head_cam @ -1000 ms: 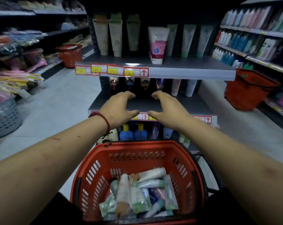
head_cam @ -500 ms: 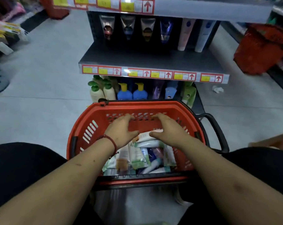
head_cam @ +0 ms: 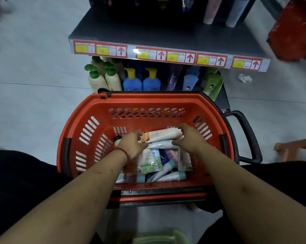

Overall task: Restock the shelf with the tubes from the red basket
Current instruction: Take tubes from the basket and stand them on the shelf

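The red basket [head_cam: 148, 101] stands on the floor between my knees, in front of the grey shelf [head_cam: 166, 36]. Several tubes [head_cam: 159, 161] lie jumbled in its bottom. On top of the pile lies a white tube with an orange end [head_cam: 162, 134]. My left hand [head_cam: 131, 143], with a red wrist string, pinches the orange end. My right hand [head_cam: 191, 138] curls over the other end, thumb underneath. The tube still rests on the pile.
A few tubes [head_cam: 210, 9] stand at the back of the shelf above yellow price tags. Below it are green-capped pump bottles [head_cam: 111, 80] and blue bottles [head_cam: 133, 81]. Another red basket [head_cam: 293, 29] sits top right, and a black basket handle [head_cam: 249, 134] sticks out to the right.
My view tilted down from the shelf to the basket. Both hands came down from in front of the shelf into the basket and closed on the ends of the white tube.
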Motion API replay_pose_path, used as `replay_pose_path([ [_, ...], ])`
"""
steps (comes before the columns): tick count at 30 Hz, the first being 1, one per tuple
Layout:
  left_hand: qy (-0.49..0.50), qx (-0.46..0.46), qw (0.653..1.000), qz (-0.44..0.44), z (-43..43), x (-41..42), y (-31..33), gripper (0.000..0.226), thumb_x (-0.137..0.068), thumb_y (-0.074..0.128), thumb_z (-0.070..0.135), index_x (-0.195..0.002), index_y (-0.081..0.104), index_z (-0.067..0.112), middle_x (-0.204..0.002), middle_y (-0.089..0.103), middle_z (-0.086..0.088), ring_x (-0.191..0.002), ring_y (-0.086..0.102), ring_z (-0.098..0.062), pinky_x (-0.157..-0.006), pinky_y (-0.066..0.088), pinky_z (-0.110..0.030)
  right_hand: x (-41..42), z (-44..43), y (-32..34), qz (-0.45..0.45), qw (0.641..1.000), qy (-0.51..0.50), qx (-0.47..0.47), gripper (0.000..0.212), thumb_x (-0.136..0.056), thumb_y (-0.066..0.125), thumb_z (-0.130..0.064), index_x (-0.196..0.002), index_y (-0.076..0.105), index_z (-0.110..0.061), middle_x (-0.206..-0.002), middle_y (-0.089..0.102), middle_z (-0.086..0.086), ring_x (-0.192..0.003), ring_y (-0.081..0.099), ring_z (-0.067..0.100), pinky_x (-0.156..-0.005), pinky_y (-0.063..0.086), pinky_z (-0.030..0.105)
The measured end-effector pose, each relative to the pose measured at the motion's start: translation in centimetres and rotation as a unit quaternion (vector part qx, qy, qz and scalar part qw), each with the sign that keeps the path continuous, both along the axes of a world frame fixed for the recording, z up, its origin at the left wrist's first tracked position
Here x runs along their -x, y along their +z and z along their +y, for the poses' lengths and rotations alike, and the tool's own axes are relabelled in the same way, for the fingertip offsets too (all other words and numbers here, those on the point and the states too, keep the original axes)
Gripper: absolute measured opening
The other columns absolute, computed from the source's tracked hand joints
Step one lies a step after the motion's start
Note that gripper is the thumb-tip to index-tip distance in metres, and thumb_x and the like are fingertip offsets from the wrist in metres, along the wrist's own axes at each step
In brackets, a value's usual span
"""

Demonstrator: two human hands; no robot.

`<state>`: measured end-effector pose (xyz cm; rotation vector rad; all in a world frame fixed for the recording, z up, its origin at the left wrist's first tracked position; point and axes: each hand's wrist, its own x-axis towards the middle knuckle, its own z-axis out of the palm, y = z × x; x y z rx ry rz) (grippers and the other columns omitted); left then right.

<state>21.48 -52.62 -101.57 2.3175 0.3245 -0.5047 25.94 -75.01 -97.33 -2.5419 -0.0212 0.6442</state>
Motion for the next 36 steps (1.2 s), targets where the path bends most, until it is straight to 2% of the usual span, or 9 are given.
replay_pose_path([
  [8, 0.126, 0.099, 0.984, 0.084, 0.7, -3.4, -5.8, 0.041, -0.09, 0.073, 0.025, -0.124, 0.064, 0.002, -0.114, 0.068, -0.01, -0.109, 0.064, -0.026, -0.091, 0.048, -0.029, -2.8, -0.8, -3.8, 0.016, 0.997, -0.073, -0.034, 0.045, -0.082, 0.078, -0.012, -0.123, 0.062, -0.006, -0.112, 0.067, 0.009, -0.105, 0.062, 0.025, -0.079, 0.038, 0.023],
  [14, 0.196, 0.164, 0.963, 0.08, 0.6, -3.9, -8.7, 0.008, -0.085, 0.077, 0.018, -0.084, 0.074, 0.011, -0.082, 0.071, -0.007, -0.082, 0.067, -0.025, -0.084, 0.055, -0.036, -4.1, 0.4, -6.8, 0.058, 0.985, -0.142, -0.074, 0.052, -0.085, 0.074, -0.018, -0.132, 0.055, -0.008, -0.124, 0.063, 0.011, -0.104, 0.058, 0.024, -0.085, 0.042, 0.027],
  [17, 0.258, 0.229, 0.934, 0.097, -0.1, -4.1, -9.1, 0.013, -0.084, 0.078, 0.013, -0.09, 0.073, 0.003, -0.096, 0.075, -0.019, -0.09, 0.073, -0.034, -0.09, 0.059, -0.042, -4.2, 0.9, -7.5, 0.066, 0.978, -0.177, -0.091, 0.055, -0.088, 0.071, -0.022, -0.138, 0.051, -0.008, -0.129, 0.057, 0.012, -0.103, 0.05, 0.021, -0.091, 0.043, 0.031],
  [20, 0.311, 0.265, 0.907, 0.105, -0.4, -4.0, -9.1, 0.019, -0.089, 0.074, 0.016, -0.098, 0.067, 0.0, -0.094, 0.074, -0.02, -0.075, 0.071, -0.025, -0.077, 0.062, -0.035, -3.5, 1.4, -8.3, 0.076, 0.976, -0.17, -0.112, 0.057, -0.086, 0.073, -0.023, -0.138, 0.052, -0.009, -0.125, 0.06, 0.01, -0.102, 0.053, 0.021, -0.088, 0.044, 0.029],
  [22, 0.359, 0.301, 0.874, 0.127, -0.1, -4.1, -9.2, 0.027, -0.089, 0.075, 0.022, -0.103, 0.064, 0.001, -0.089, 0.075, -0.019, -0.075, 0.072, -0.025, -0.079, 0.063, -0.037, -3.0, 1.9, -8.8, 0.094, 0.98, -0.143, -0.099, 0.047, -0.085, 0.074, -0.026, -0.128, 0.061, -0.011, -0.115, 0.062, 0.005, -0.099, 0.055, 0.019, -0.083, 0.043, 0.025],
  [24, 0.398, 0.343, 0.838, 0.145, 0.3, -4.1, -9.3, 0.035, -0.088, 0.076, 0.023, -0.11, 0.064, -0.001, -0.088, 0.077, -0.018, -0.082, 0.076, -0.027, -0.083, 0.062, -0.043, -2.5, 2.2, -9.4, 0.106, 0.988, -0.093, -0.056, 0.019, -0.084, 0.073, -0.028, -0.096, 0.067, -0.015, -0.09, 0.062, 0.0, -0.089, 0.055, 0.019, -0.068, 0.039, 0.023],
  [27, 0.408, 0.387, 0.807, 0.181, 0.6, -4.0, -8.8, 0.036, -0.085, 0.079, 0.021, -0.114, 0.066, 0.003, -0.09, 0.078, -0.012, -0.087, 0.076, -0.027, -0.093, 0.057, -0.051, -1.8, 2.8, -9.5, 0.116, 0.992, -0.035, -0.019, 0.032, -0.083, 0.071, -0.026, -0.06, 0.05, -0.017, -0.059, 0.045, -0.002, -0.064, 0.049, 0.017, -0.047, 0.025, 0.019],
  [32, 0.412, 0.418, 0.782, 0.207, 0.8, -3.6, -8.2, 0.04, -0.083, 0.078, 0.012, -0.118, 0.059, 0.014, -0.083, 0.078, -0.005, -0.081, 0.076, -0.023, -0.11, 0.036, -0.063, -1.9, 2.6, -9.2, 0.146, 0.981, -0.091, -0.085, 0.022, -0.08, 0.075, -0.021, -0.073, 0.066, -0.003, -0.068, 0.06, 0.009, -0.061, 0.056, 0.018, -0.052, 0.042, 0.023],
  [36, 0.402, 0.452, 0.771, 0.198, 1.0, -3.4, -7.7, 0.049, -0.088, 0.073, 0.007, -0.132, 0.051, 0.009, -0.101, 0.077, -0.013, -0.092, 0.076, -0.027, -0.101, 0.05, -0.056, -1.8, 2.6, -9.4, 0.172, 0.959, -0.134, -0.18, 0.024, -0.086, 0.076, -0.026, -0.1, 0.07, -0.008, -0.094, 0.065, 0.003, -0.077, 0.059, 0.011, -0.059, 0.045, 0.023],
])
